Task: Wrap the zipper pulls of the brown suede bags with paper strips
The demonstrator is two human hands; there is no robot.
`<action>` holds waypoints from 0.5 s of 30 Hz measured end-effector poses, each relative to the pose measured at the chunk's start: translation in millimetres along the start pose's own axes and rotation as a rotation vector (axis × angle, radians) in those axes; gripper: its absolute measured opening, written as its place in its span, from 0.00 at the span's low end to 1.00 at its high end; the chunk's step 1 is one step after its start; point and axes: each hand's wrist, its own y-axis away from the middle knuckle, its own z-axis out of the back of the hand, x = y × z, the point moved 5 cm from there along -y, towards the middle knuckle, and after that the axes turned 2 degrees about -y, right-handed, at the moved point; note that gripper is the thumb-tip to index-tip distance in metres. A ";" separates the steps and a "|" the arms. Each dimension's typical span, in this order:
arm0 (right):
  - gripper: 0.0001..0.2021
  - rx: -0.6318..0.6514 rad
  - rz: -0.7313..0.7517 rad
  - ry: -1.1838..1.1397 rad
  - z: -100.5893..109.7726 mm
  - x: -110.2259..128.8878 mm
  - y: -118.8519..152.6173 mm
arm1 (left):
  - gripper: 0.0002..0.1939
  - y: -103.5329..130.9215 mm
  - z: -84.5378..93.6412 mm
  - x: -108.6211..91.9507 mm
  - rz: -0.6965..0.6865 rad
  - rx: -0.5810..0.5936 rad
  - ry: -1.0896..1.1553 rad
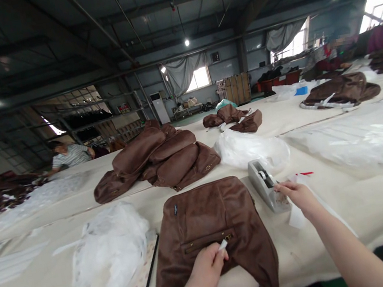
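A brown leather bag (208, 213) lies on the table in front of me, a zipped pocket (209, 241) across its face. Over its lower part is my left hand (208, 266), closed, with a narrow white strip (223, 244) pinched between thumb and finger just below the zip pull. To the bag's right stands a grey tape dispenser (257, 176) with a roll in it. My right hand (298, 196) is at the dispenser's cutting end, its thumb and fingertips pinched on the tape end; the clear tape itself hardly shows.
Crumpled white wrapping (110, 253) partly covers a phone-like flat object (144, 272) on the left. Brown bags (157, 158) are piled behind, beside a clear plastic bag (250, 148). White paper (297, 216) and a red pen (304, 173) lie right. A co-worker (71, 153) sits far left.
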 end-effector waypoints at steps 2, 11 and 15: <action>0.19 -0.077 0.052 -0.084 3.5 -1.3 9.4 | 0.14 0.1 -0.4 0.8 0.021 0.014 0.034; 0.22 -0.068 -0.090 -0.032 2.7 -27.7 44.9 | 0.20 -0.9 -7.7 5.6 0.133 0.102 0.303; 0.21 0.036 -0.127 -0.052 0.8 -29.2 40.3 | 0.23 1.4 -11.8 1.9 0.192 0.147 0.457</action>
